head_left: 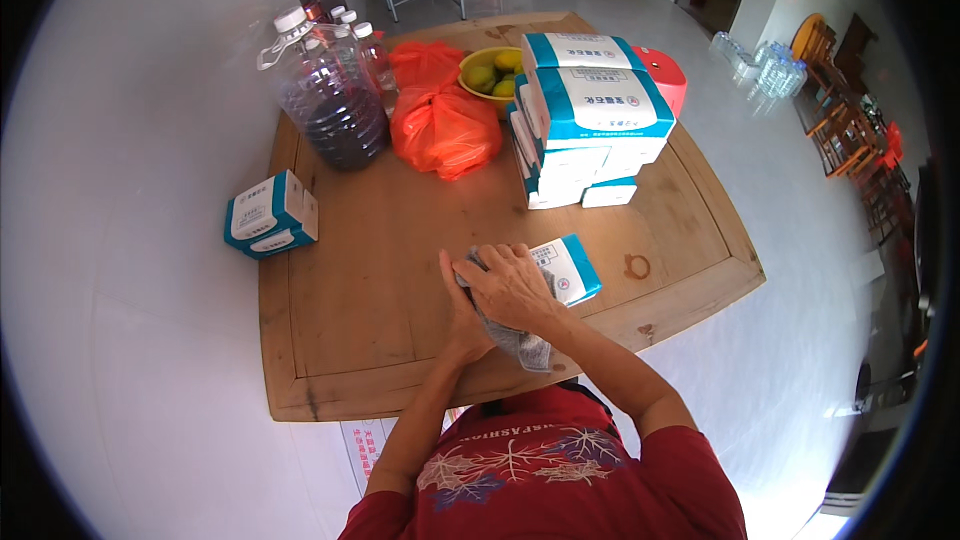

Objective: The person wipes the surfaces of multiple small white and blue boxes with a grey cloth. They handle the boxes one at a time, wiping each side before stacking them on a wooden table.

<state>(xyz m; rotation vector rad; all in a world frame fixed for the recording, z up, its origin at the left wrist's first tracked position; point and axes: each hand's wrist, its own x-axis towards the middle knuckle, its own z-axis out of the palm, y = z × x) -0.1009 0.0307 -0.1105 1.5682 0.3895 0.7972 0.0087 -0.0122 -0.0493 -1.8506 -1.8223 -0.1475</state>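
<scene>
A grey cloth (pixel 522 342) is bunched under my right hand (pixel 512 287), whose fingers curl over it. Its loose end hangs toward me near the table's front edge. My left hand (pixel 464 322) presses against the cloth's left side, its fingers upward and partly hidden by the right hand. Just right of my hands, a white and teal tissue pack (pixel 572 268) lies on the wooden table (pixel 390 310). Its left end is covered by my right hand and the cloth, so any contact between my left hand and the pack is hidden.
A tall stack of tissue packs (pixel 600 105) stands behind my hands at right; two more packs (pixel 272 212) sit at the left edge. Farther back are a large jug of dark liquid (pixel 335 115), red plastic bags (pixel 440 125) and a yellow fruit bowl (pixel 476 84).
</scene>
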